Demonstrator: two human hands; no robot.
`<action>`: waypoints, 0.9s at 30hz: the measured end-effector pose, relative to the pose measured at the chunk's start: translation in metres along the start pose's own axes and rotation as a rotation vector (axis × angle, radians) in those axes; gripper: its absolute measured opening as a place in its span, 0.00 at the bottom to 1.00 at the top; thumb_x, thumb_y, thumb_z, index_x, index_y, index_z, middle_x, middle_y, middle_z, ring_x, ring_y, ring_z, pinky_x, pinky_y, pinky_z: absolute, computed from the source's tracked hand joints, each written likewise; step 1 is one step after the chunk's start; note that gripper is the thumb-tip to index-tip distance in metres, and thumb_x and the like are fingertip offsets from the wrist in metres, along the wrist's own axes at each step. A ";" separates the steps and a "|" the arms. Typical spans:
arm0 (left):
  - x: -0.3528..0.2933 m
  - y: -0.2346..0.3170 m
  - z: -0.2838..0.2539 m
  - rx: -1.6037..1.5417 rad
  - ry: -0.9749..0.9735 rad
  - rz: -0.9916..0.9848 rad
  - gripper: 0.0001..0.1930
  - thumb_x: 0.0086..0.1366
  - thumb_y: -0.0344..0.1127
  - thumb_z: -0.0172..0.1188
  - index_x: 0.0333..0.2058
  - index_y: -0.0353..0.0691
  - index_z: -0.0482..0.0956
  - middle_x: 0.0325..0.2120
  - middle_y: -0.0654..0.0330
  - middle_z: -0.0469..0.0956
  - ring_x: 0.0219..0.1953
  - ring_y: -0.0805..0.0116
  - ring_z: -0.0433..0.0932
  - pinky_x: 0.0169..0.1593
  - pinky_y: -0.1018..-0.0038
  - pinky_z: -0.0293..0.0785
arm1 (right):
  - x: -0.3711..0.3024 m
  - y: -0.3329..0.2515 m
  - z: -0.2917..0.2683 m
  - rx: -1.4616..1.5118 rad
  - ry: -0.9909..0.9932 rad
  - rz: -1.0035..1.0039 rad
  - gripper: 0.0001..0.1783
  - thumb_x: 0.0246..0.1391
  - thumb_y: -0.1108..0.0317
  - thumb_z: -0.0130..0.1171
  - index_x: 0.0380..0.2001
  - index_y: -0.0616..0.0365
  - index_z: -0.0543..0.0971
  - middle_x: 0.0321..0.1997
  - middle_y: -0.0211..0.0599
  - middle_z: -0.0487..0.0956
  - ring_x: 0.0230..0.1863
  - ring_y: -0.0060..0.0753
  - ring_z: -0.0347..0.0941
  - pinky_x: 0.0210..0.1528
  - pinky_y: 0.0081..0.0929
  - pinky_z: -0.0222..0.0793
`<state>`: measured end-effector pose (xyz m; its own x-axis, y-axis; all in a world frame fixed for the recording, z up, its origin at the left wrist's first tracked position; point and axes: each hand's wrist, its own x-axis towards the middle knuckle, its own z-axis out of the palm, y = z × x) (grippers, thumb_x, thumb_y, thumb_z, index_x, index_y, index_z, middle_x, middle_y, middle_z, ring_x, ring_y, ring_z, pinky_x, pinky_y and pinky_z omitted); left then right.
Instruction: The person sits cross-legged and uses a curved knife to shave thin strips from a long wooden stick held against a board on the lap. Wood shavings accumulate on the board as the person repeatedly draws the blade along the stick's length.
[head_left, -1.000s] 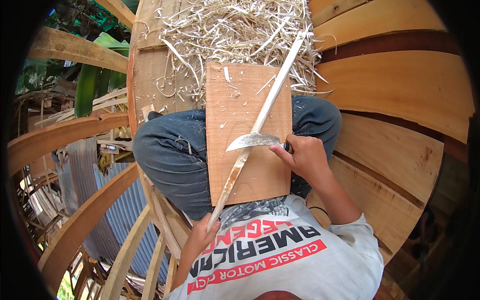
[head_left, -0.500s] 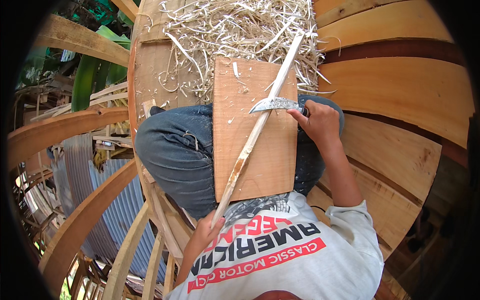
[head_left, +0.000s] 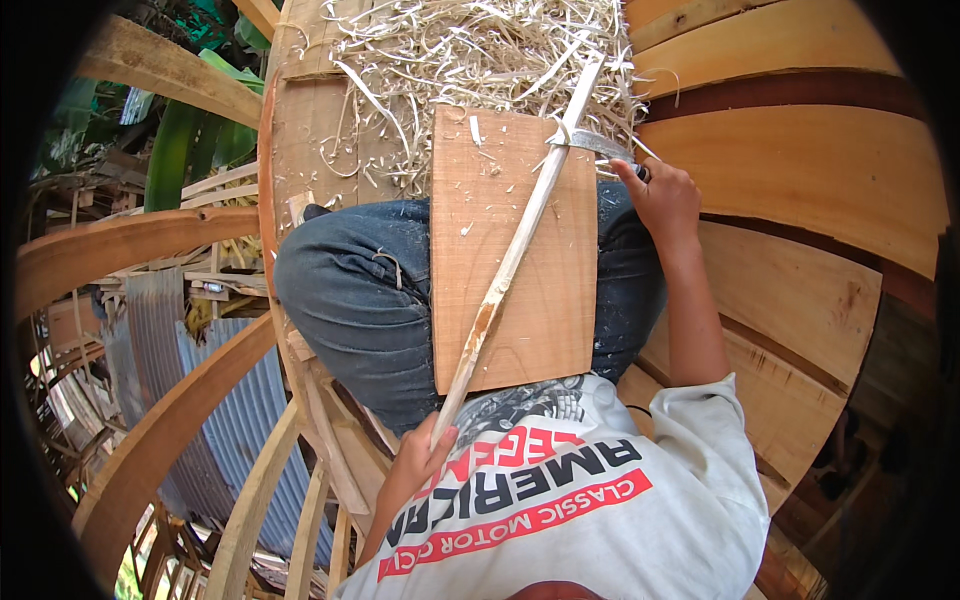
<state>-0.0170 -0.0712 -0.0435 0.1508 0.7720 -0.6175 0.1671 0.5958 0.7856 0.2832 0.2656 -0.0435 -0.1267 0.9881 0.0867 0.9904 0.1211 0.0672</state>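
Note:
A long pale wooden stick slants across a flat rectangular board that lies over my lap. Its near end is wrapped by the fingers of my left hand, close to my shirt. In my right hand is the dark handle of a knife, mostly covered by my fingers. The curved grey blade meets the stick near the board's far edge, with a curl of shaving where they touch. A brown patch marks the stick's lower half. Small chips are scattered on the board.
A heap of pale wood shavings covers the planks beyond the board. My crossed legs in jeans are beneath it. Wide wooden slats run along the right. Curved wooden rails and corrugated metal sheets are at the left.
My right hand and the knife have moved away from me along the stick, toward its far end. A shaving now curls at the blade. My left hand keeps its grip.

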 end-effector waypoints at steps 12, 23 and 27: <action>-0.003 0.009 -0.005 0.042 -0.008 -0.057 0.15 0.68 0.42 0.52 0.32 0.32 0.69 0.18 0.46 0.70 0.21 0.51 0.73 0.28 0.65 0.66 | -0.055 0.006 -0.041 0.519 -0.165 0.275 0.21 0.53 0.55 0.62 0.24 0.64 0.74 0.14 0.46 0.71 0.20 0.45 0.73 0.24 0.34 0.65; -0.001 0.003 -0.003 0.094 0.011 -0.006 0.15 0.67 0.42 0.53 0.33 0.33 0.70 0.18 0.43 0.69 0.23 0.41 0.70 0.28 0.64 0.66 | -0.062 -0.007 -0.011 0.430 -0.001 -0.180 0.11 0.56 0.62 0.58 0.34 0.59 0.72 0.25 0.45 0.75 0.26 0.50 0.74 0.24 0.40 0.68; -0.001 0.003 -0.005 0.087 -0.002 -0.007 0.15 0.67 0.41 0.53 0.33 0.32 0.70 0.18 0.43 0.69 0.22 0.43 0.70 0.28 0.65 0.66 | -0.047 0.002 -0.018 0.398 -0.029 -0.179 0.12 0.56 0.61 0.57 0.33 0.59 0.72 0.25 0.46 0.75 0.26 0.51 0.74 0.25 0.41 0.68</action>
<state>-0.0211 -0.0693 -0.0404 0.1509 0.7677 -0.6228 0.2523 0.5793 0.7751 0.2898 0.2177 -0.0298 -0.3027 0.9497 0.0802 0.8978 0.3124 -0.3104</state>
